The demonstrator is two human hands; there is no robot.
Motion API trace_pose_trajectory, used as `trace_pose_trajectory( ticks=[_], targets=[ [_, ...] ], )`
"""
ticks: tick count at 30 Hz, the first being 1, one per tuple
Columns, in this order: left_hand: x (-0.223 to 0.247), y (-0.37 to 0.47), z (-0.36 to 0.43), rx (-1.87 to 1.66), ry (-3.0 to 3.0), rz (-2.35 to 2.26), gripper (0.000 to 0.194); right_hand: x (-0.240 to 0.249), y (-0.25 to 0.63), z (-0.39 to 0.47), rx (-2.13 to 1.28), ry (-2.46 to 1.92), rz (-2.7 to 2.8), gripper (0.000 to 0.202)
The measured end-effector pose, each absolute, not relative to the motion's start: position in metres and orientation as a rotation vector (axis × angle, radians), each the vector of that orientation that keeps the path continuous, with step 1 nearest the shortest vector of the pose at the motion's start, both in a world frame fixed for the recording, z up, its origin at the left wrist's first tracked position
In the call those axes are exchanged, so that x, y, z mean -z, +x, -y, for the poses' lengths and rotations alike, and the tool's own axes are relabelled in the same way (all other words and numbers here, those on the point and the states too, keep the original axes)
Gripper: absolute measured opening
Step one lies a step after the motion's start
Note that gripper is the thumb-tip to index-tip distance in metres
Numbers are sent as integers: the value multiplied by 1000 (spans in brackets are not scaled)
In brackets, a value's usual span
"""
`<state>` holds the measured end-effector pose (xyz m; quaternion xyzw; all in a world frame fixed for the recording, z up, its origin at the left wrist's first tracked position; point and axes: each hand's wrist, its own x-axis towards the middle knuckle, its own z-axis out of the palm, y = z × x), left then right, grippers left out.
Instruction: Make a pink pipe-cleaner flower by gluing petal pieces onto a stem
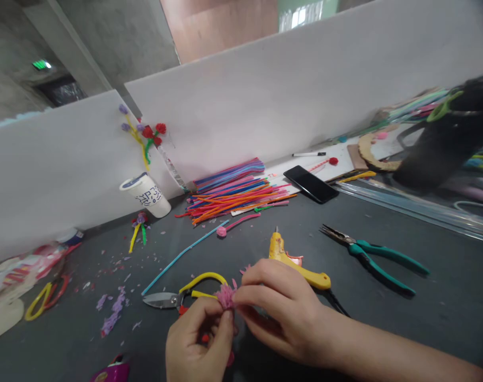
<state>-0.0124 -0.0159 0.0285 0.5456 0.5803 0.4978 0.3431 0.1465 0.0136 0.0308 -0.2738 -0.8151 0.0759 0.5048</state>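
A small fluffy pink piece (225, 296) is pinched between the thumb and forefinger of my left hand (199, 339). My right hand (279, 313) touches its right side with fingertips pressed together. Just behind the hands lie scissors with yellow handles (204, 277), partly covered by my left hand. A yellow glue gun (279, 249) rests beyond my right hand, its nozzle pointing away. Bits of red show beneath my left hand's fingers, too hidden to make out.
Green-handled pliers (374, 257) lie right. Pipe cleaners (229, 199), a black phone (311, 183) and a paper cup (148, 196) stand or lie farther back. A light-blue stem (181, 258) and purple scraps (114, 313) are left. A dark pitcher (440, 143) is back right.
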Motion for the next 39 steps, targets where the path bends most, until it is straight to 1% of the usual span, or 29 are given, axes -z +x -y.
trace_pose_trajectory(
  ticks=[4,9,20,39],
  targets=[
    [-28,-12,15,-1280,1473,-1566,15,-30,145,-15,-204,-674,1983,12],
    [-25,-12,15,-1257,1566,-1632,20,-26,144,-17,-195,-674,1975,13],
    [-16,-15,15,-1267,1683,-1607,20,-28,144,-19,-172,-676,1988,17],
    [-19,-16,13,-1316,1794,-1593,13,-26,146,-19,-142,-660,1989,17]
  ],
)
